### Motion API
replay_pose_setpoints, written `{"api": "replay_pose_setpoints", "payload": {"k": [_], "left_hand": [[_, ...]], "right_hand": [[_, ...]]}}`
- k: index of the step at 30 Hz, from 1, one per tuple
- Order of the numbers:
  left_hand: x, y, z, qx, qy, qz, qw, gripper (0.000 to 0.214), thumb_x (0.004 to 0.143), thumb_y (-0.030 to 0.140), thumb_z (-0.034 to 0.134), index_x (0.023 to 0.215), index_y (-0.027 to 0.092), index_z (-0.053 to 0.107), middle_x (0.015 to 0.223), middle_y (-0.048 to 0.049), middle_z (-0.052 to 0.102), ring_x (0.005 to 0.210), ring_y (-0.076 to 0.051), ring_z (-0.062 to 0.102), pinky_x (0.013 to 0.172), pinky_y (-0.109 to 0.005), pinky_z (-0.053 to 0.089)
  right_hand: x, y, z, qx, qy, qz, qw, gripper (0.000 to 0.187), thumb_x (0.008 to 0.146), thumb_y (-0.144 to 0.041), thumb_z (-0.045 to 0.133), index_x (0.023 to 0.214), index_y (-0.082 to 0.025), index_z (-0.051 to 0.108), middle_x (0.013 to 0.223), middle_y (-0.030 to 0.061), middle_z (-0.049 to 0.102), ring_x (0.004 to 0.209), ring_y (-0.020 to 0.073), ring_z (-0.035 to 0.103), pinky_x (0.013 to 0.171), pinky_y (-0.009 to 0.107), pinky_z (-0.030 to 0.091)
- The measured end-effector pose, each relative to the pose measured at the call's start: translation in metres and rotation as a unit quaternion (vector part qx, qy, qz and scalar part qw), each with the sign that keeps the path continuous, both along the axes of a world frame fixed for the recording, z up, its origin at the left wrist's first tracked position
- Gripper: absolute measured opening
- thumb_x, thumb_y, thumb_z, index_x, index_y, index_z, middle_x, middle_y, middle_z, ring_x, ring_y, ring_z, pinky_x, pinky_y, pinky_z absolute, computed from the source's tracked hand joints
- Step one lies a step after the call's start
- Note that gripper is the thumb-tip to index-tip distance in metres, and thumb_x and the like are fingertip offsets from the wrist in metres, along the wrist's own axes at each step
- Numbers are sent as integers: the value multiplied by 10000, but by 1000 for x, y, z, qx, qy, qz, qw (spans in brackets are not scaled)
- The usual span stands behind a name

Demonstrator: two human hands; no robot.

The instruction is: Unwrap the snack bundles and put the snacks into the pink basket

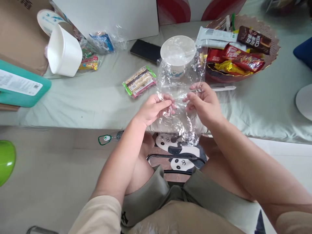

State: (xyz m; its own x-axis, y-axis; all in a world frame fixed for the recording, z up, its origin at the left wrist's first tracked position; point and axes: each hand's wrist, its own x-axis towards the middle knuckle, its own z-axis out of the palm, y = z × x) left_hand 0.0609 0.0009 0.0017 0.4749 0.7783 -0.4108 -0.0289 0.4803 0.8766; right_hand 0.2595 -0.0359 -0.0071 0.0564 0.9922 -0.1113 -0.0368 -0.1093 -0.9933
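Between my two hands stretches a clear plastic bag (181, 125), crinkled and see-through, hanging past the table's front edge. My left hand (159, 106) pinches it from the left, thumb against the fingers. From the right, my right hand (202, 102) grips the same bag with thumb and fingertips. Just beyond the hands stands a white paper cup (178, 53), its wide mouth facing up and partly seen through the plastic. Left of the cup lies a wrapped snack pack (140, 81) with green ends.
On the right a scalloped bowl (274, 58) holds several wrapped snacks, with a white pen (224, 88) in front. A black phone (146, 51) lies behind the snack pack. Leftward are a tilted white cup (64, 52), candy wrappers (90, 63) and a teal box (24, 84).
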Motion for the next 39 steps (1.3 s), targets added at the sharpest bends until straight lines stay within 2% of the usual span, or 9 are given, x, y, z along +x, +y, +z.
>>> {"api": "replay_pose_setpoints", "payload": {"k": [6, 10, 14, 19, 22, 26, 30, 34, 39], "left_hand": [[-7, 9, -15, 128, 82, 33, 988, 132, 899, 230, 730, 1028, 226, 703, 661, 15, 686, 488, -129, 655, 424, -203, 459], [-9, 10, -23, 186, 77, 16, 979, 79, 936, 259, 704, 1009, 233, 723, 831, -16, 766, 517, -109, 675, 456, -205, 506], [-8, 9, -24, 215, 93, 15, 972, 93, 940, 219, 664, 972, 214, 752, 1088, -48, 800, 621, -104, 735, 515, -195, 548], [-8, 8, -21, 214, 67, 33, 974, 98, 900, 192, 687, 833, 175, 757, 1230, -81, 782, 679, -96, 752, 575, -189, 584], [-8, 9, -20, 215, 40, 44, 975, 73, 876, 185, 698, 860, 186, 769, 1313, -73, 751, 666, -93, 756, 548, -184, 571], [-9, 10, -21, 210, 41, 55, 975, 152, 841, 113, 652, 828, 185, 785, 1350, -57, 736, 624, -84, 737, 488, -176, 548], [-10, 10, -22, 219, 79, 57, 971, 237, 809, 49, 596, 749, 164, 795, 1328, -64, 747, 671, -95, 746, 538, -189, 600], [-8, 7, -21, 243, 84, 60, 964, 246, 810, 45, 593, 713, 152, 792, 1312, -80, 744, 704, -104, 758, 575, -196, 622], [-7, 11, -22, 231, 74, 96, 965, 218, 825, 54, 631, 764, 172, 804, 1272, -76, 735, 706, -86, 741, 614, -212, 618]], "right_hand": [[4, -3, 0, -16, -78, 1, 997, 271, 766, -210, 676, 1022, -252, 598, 1037, 11, 684, 602, 87, 562, 527, 261, 428], [1, 2, -7, 39, -55, 3, 998, 294, 760, -247, 685, 1036, -275, 590, 1217, 19, 647, 838, 146, 658, 657, 289, 500], [0, 6, -13, 91, -67, -29, 993, 105, 808, -309, 656, 862, -256, 583, 1136, 41, 636, 1004, 194, 652, 702, 306, 523], [2, 5, -11, 146, -74, -81, 983, 218, 820, -311, 668, 682, -244, 513, 957, 44, 581, 912, 191, 609, 640, 309, 492], [4, 3, -9, 147, -53, -47, 987, 170, 824, -381, 719, 843, -275, 587, 1020, 33, 609, 916, 197, 625, 700, 340, 539], [6, 1, -8, 142, -74, -5, 987, 348, 812, -540, 742, 1037, -317, 599, 1201, 48, 635, 1148, 264, 627, 960, 459, 564], [4, -1, -5, 145, -47, 33, 988, 452, 780, -585, 772, 1121, -349, 590, 1318, 34, 605, 1236, 260, 603, 1011, 453, 544], [1, -3, -6, 174, -58, 52, 982, 276, 836, -544, 748, 880, -293, 643, 1183, 36, 643, 1213, 250, 606, 1136, 482, 447], [3, -4, -5, 181, -81, 40, 979, 338, 849, -559, 729, 716, -264, 632, 1246, 50, 646, 1277, 282, 583, 1164, 513, 420]]}}
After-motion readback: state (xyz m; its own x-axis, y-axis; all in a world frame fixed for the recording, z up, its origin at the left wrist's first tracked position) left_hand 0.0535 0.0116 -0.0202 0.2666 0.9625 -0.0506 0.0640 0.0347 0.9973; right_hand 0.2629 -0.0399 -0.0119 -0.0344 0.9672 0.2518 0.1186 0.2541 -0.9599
